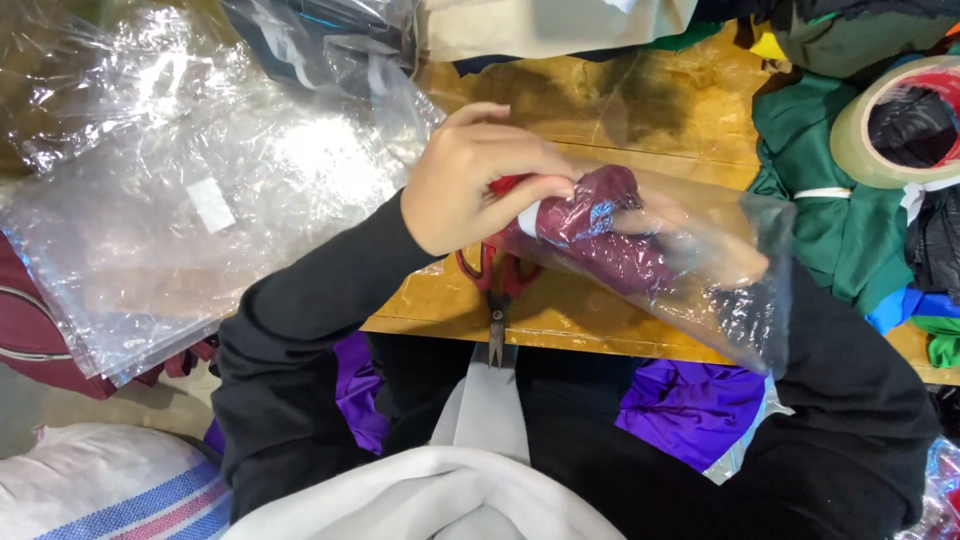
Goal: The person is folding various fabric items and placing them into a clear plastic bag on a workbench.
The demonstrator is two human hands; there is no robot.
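Two hands (480, 180) (715, 255) bag maroon cloth (600, 235) above red scissors (497, 290).

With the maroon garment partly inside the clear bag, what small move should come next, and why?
Probably push the maroon garment deeper. The left hand grips its near end at the mouth of the clear bag, while the right hand sits inside the bag around it; empty bag remains beyond.
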